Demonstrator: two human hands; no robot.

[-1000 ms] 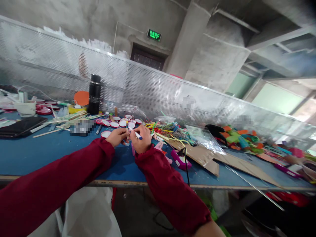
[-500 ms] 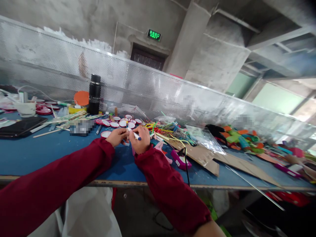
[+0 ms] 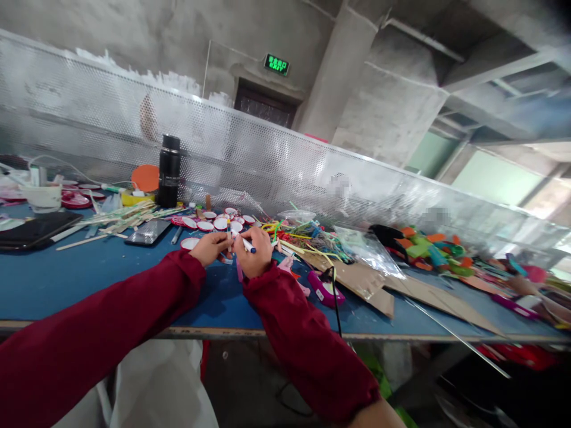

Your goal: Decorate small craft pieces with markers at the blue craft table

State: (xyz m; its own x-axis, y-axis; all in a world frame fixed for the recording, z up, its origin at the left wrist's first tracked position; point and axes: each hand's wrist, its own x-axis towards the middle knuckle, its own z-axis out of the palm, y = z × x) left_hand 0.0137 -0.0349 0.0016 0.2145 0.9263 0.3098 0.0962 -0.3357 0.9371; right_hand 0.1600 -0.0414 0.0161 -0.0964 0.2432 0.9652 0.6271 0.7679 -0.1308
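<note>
My right hand (image 3: 256,255) is closed around a white marker pen (image 3: 246,244) with a dark blue end, held like a writing tool. My left hand (image 3: 210,248) pinches a small narrow piece (image 3: 229,227) with a yellow part showing above the fingertips; its kind is too small to make out. The two hands nearly meet, and the pen's tip is hidden between them. Just behind them lie several white discs with red rims (image 3: 220,223). Another such disc (image 3: 189,244) sits beside my left hand.
A black bottle (image 3: 169,172) stands by the perforated metal screen (image 3: 267,157). Left on the blue table (image 3: 107,285) are thin sticks (image 3: 118,219), a phone (image 3: 148,232) and a white cup (image 3: 42,198). Cords (image 3: 319,238), cardboard (image 3: 348,277) and a purple object (image 3: 325,290) lie right.
Both hands stay almost in place, the marker pen and small piece still held. The whole view has shifted very slightly.
</note>
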